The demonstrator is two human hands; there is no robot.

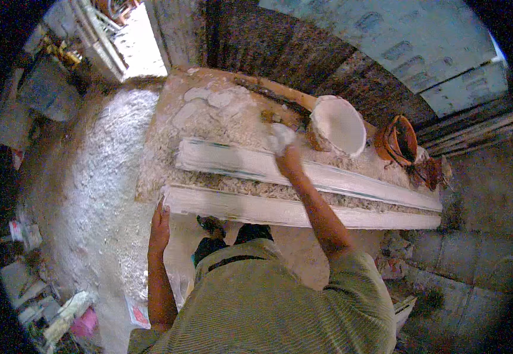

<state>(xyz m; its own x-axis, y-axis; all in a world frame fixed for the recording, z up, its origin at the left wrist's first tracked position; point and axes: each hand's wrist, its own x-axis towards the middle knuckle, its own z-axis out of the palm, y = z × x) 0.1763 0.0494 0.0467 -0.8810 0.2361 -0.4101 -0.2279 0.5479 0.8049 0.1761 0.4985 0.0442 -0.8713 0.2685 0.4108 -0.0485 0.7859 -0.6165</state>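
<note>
Two long whitish moulded lengths lie side by side on the worktable, with a rough crumbly strip between them. At the left end of the near length, my left hand touches the edge, fingers stretched out along it. My right hand is over the far length, towards the bucket. White covers its front part and motion smears the fingers, so whether it holds a white lump or is only coated does not show. Just right of it stands a bucket with a white-coated inside.
An orange-brown pail stands at the table's far right, beside a dark reddish bundle. Corrugated sheeting walls the far side. A bright doorway opens at the upper left. Clutter, including a pink item, lies on the floor at lower left.
</note>
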